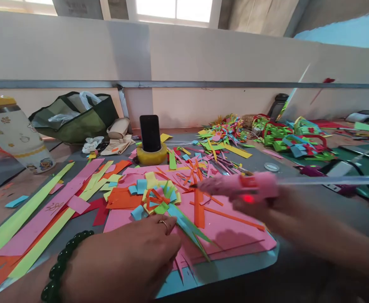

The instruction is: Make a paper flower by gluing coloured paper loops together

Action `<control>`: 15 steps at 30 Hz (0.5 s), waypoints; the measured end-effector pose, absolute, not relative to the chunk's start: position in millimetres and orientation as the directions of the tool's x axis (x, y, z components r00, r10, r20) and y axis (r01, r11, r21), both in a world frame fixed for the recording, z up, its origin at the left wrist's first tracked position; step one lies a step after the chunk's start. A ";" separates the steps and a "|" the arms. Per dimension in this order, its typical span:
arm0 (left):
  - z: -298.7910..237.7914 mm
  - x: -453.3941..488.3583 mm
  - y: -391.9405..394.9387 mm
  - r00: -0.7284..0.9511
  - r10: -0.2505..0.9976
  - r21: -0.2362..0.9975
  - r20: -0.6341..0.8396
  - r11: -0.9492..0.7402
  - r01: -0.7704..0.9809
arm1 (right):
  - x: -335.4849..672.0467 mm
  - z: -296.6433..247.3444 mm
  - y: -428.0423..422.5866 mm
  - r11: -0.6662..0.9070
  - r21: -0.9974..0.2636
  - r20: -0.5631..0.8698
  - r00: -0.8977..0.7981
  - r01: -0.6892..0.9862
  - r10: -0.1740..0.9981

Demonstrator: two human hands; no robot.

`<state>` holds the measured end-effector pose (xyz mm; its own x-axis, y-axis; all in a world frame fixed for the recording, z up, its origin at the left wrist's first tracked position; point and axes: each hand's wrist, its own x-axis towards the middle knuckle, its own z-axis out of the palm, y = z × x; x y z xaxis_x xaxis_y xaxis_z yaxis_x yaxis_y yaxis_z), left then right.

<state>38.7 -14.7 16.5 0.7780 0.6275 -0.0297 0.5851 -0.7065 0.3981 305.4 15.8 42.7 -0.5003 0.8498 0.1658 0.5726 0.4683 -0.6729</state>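
Observation:
My left hand (137, 252), with a ring and a dark green bead bracelet, rests low on the pink paper sheets (235, 235). Its fingers are curled in at the near edge of a paper flower (155, 194) made of yellow, blue, orange and green strips; the fingertips are partly hidden. Long blue and green pointed paper leaves (187, 225) run from the flower toward the right. My right hand (260, 210) is closed around a pink hot glue gun (244, 185). The gun's red light is lit, its nozzle points left above the sheets, and a clear glue stick (329, 181) sticks out behind.
Long paper strips (50, 206) lie at the left beside a tumbler (17, 134). A phone (150, 132) stands in a yellow tape roll (152, 155) at the back. Paper scraps (225, 130), small woven baskets (298, 139) and a dark cable (365, 179) lie further right.

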 end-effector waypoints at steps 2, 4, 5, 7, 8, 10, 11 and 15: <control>19.0 40.2 -13.7 0.788 0.612 0.387 -0.066 -0.712 0.586 | 284.0 36.2 14.5 0.446 -0.675 0.069 -0.552 0.588 0.831; 21.0 41.1 -12.9 0.788 0.610 0.388 -0.079 -0.709 0.588 | 271.9 30.9 18.4 0.431 -0.618 0.016 -0.537 0.658 0.843; 21.5 41.3 -12.7 0.787 0.610 0.386 -0.086 -0.708 0.591 | 268.2 29.0 21.2 0.428 -0.580 0.008 -0.521 0.693 0.854; 21.5 41.7 -12.9 0.786 0.610 0.372 -0.099 -0.710 0.598 | 263.4 26.6 26.3 0.430 -0.515 0.009 -0.497 0.741 0.868; 21.1 41.8 -13.1 0.786 0.609 0.362 -0.100 -0.714 0.599 | 261.7 25.9 28.1 0.427 -0.488 0.005 -0.487 0.761 0.873; 20.1 42.1 -13.7 0.787 0.610 0.350 -0.089 -0.721 0.598 | 259.4 25.2 30.0 0.419 -0.444 -0.014 -0.474 0.792 0.880; 19.7 42.2 -13.8 0.788 0.611 0.350 -0.077 -0.724 0.595 | 258.8 25.2 30.1 0.420 -0.426 -0.024 -0.474 0.801 0.880; 18.7 42.3 -13.5 0.793 0.607 0.351 -0.056 -0.731 0.585 | 258.6 24.7 29.8 0.426 -0.385 -0.014 -0.467 0.818 0.884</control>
<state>42.3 -13.5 18.7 0.7927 0.6071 -0.0562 0.5850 -0.7313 0.3507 258.6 29.8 24.7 -0.4669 0.8842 -0.0142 0.8185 0.4260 -0.3855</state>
